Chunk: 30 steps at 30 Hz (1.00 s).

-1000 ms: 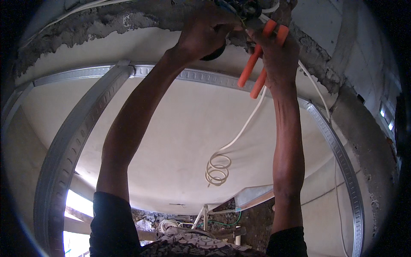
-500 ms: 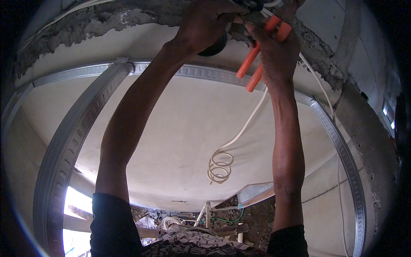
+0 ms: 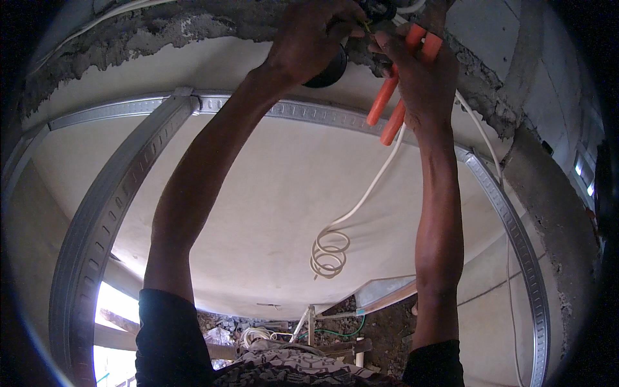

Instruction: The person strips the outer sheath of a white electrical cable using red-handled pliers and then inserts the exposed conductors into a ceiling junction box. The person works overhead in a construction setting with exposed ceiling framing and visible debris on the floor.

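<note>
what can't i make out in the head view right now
All in the head view:
- thin wire: too small and dark to follow its ends
- orange-handled tool: its head is lost in shadow near the top edge
- black round thing: partly behind the left hand
- white cable: upper part behind the right hand

handles [image 3: 383, 100] in my grip: orange-red.
the thin wire [image 3: 367, 26] is yellow-green; the coiled cable [image 3: 376, 183], cream; the wall [image 3: 277, 180], off-white. the metal channel [image 3: 119, 180] is silver-grey with a repeating row of oblong marks. my sleeves [image 3: 171, 335] are black; the cloth [image 3: 290, 364] carries a black-and-grey angular pattern.
</note>
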{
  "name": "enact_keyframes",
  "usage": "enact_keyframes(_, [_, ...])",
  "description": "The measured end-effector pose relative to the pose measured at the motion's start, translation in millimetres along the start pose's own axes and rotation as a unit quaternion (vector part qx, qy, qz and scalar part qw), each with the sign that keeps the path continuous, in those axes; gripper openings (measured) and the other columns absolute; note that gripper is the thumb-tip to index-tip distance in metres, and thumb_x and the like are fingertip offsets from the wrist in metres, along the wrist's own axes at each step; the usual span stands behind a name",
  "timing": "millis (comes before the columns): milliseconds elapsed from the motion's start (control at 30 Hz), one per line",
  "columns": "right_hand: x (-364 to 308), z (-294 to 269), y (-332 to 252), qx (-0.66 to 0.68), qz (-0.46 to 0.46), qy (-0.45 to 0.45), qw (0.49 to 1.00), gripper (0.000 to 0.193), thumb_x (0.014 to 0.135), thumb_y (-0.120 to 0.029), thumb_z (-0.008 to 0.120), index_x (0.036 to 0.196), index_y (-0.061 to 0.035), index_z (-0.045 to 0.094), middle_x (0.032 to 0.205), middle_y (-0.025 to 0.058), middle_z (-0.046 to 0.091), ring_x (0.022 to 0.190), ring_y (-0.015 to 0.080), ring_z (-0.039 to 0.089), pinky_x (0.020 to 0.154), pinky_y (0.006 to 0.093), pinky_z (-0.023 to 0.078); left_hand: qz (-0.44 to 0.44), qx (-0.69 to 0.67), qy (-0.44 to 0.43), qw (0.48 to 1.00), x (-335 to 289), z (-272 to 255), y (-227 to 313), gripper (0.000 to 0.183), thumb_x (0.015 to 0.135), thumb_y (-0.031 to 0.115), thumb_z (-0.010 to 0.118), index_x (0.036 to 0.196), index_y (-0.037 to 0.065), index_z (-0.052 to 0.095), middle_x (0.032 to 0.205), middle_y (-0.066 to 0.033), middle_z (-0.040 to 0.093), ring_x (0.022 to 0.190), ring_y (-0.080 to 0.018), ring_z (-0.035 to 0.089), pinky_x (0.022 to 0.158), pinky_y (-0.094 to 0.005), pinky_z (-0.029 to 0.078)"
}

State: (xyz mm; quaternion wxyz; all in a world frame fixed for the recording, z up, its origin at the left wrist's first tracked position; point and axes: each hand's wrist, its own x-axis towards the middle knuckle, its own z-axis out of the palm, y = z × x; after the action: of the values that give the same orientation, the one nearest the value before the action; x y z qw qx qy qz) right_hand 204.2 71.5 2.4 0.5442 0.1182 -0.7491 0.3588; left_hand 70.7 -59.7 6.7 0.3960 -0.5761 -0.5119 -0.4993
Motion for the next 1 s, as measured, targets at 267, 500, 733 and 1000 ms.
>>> enact_keyframes(267, [6.6,3.0,-29.4,-0.2,-0.042,0.033,0.978,0.025,0.079,-0.003,0.071,0.098,-0.0029,0.054,0.077,0.0103,0.056,0.066,0.0246,0.058,0.064,0.0376,0.048,0.069,-0.026,0.052,0.996,-2.4,5.5,-8.0,0.022,0.087,-0.002,0.062,0.108,0.003,0.066,0.095,-0.017,0.069,0.085,-0.03,0.067,0.076,-0.0379,0.053])
enact_keyframes(500, [14.7,2.1,-13.5,-0.22,-0.185,0.031,0.957,0.023,0.082,-0.004,0.068,0.1,-0.0016,0.054,0.076,0.0118,0.055,0.07,0.0253,0.057,0.067,0.0374,0.047,0.176,0.075,0.006,0.981,7.7,-1.7,-6.9,0.025,0.082,0.001,0.066,0.105,0.007,0.073,0.096,-0.0164,0.071,0.086,-0.0363,0.066,0.079,-0.0443,0.052])
enact_keyframes(733, [17.1,-1.6,3.0,-0.217,-0.237,-0.012,0.947,0.026,0.09,-0.014,0.071,0.11,-0.0019,0.059,0.09,0.0107,0.072,0.083,0.0191,0.074,0.072,0.0302,0.058,0.162,0.129,-0.051,0.977,13.7,-4.3,-6.6,0.02,0.078,0.003,0.066,0.095,0.006,0.075,0.088,-0.016,0.071,0.086,-0.035,0.067,0.078,-0.0439,0.052])
enact_keyframes(1000, [20.8,-3.8,8.2,-0.158,-0.151,-0.01,0.976,0.023,0.091,-0.012,0.069,0.108,-0.0013,0.058,0.086,0.0112,0.071,0.08,0.0191,0.074,0.072,0.03,0.058,0.108,0.117,-0.072,0.985,17.9,-8.6,5.1,0.013,0.08,0.005,0.064,0.087,0.002,0.075,0.083,-0.0192,0.071,0.079,-0.0341,0.069,0.073,-0.0426,0.054])
